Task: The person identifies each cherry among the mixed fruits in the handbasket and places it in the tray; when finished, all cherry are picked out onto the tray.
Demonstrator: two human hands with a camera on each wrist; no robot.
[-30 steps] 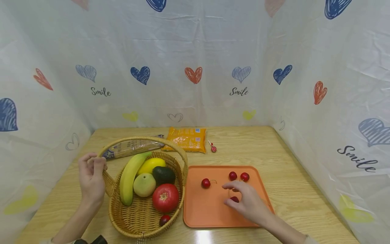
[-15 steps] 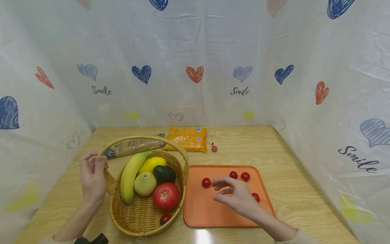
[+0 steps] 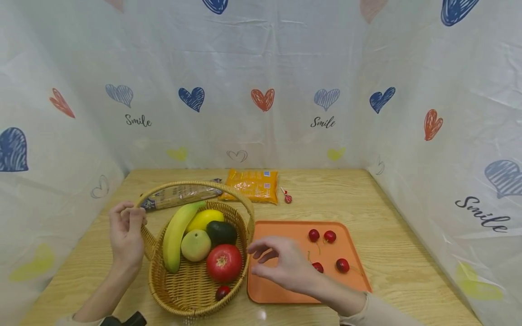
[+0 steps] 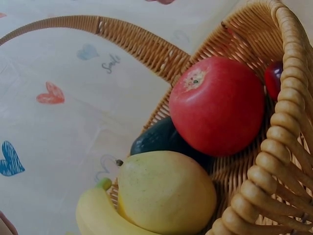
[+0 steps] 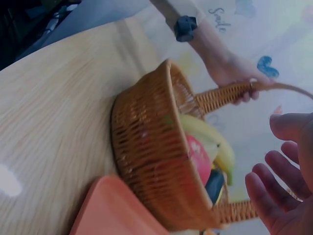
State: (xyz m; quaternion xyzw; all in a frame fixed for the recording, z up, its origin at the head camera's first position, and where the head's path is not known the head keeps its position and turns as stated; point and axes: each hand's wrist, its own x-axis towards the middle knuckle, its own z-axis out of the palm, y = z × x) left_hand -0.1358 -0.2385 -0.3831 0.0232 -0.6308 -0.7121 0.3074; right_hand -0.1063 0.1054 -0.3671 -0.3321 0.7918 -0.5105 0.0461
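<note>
In the head view, my left hand grips the handle of a wicker basket at its left side; the right wrist view shows the fingers curled round it. Inside lie a banana, a yellow lemon-like fruit, a pale green round fruit, a dark avocado, a large red round fruit and a cherry. My right hand is over the orange tray, fingertips near the basket's right rim. In the right wrist view its fingers are apart and nothing shows between them.
Several cherries, such as one with its stem, lie on the tray's right side. Behind the basket are a long clear packet, an orange bag and a lollipop. Heart-printed curtains enclose the wooden table.
My right hand has moved left across the tray toward the basket, uncovering cherries on the right and now covering the leftmost one. My left hand still grips the handle.
</note>
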